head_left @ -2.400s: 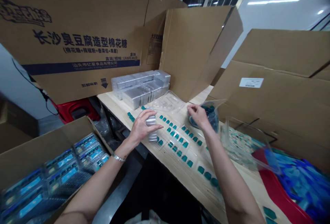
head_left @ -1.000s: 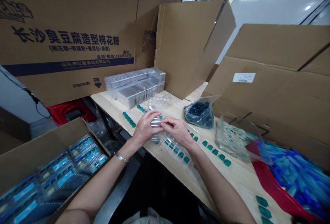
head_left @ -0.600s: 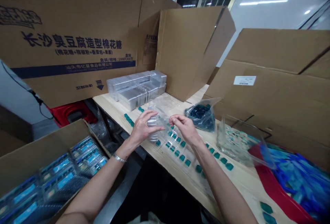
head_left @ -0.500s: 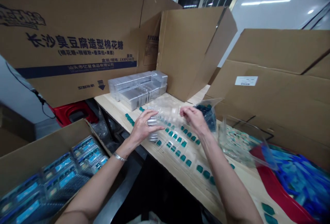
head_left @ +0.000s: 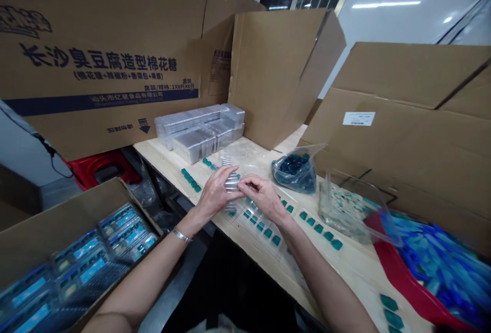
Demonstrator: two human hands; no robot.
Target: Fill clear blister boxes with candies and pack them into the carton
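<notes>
Teal pieces (head_left: 267, 232) already lie in rows mid-frame, more left in the bag (head_left: 296, 175) right of centre; left hand (head_left: 215, 192) grips a clear stack (head_left: 231, 183), right hand (head_left: 264, 197) pinching its edge.

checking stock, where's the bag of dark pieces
In the head view, the bag sits on the table right of centre, beyond the right hand and left of the clear bin.

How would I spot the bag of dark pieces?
Find the cardboard box with a white label. On the wooden table before it, beyond the right hand, sits the clear bag: crumpled, holding dark blue pieces, unlike the boxy clear bin beside it.
</notes>
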